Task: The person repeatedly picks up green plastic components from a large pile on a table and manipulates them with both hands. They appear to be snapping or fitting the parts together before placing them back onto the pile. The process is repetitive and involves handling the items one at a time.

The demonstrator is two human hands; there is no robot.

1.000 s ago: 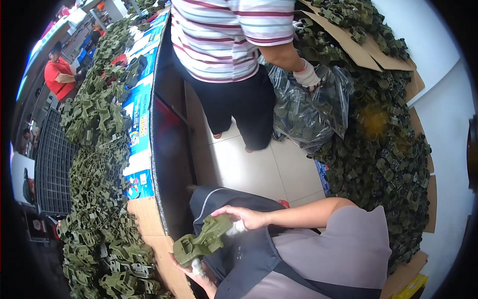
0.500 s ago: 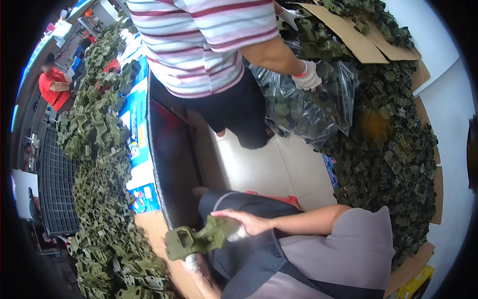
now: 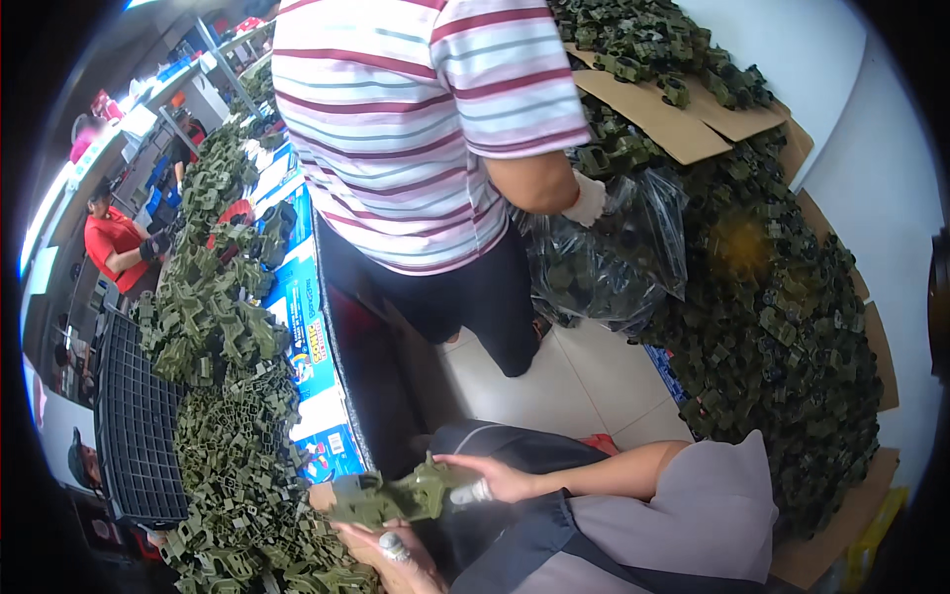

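An olive-green moulded plastic part [image 3: 391,500] with cut-outs is held low in front of my body, beside the bench edge. My right hand [image 3: 503,479] grips its right end, with the thumb along the top and a white wrap on a finger. Under the left end is my left hand [image 3: 401,559], closed against the part's lower side; it also has a white-wrapped finger. The part partly hides the fingers of both hands. Nearest to my left hand is a heap of similar green parts [image 3: 233,445] on the bench.
A black grid-walled crate [image 3: 139,426] stands left of the heap. Ahead, a co-worker in a striped shirt [image 3: 396,129] has a gloved hand [image 3: 586,201] at a clear plastic bag [image 3: 614,262] of parts. A large dark-green pile [image 3: 782,386] and cardboard sheets [image 3: 658,109] lie at right.
The green part has turned in my hands, so its large opening no longer faces up to me. The co-worker's gloved hand has drawn back toward their body. My view has shifted.
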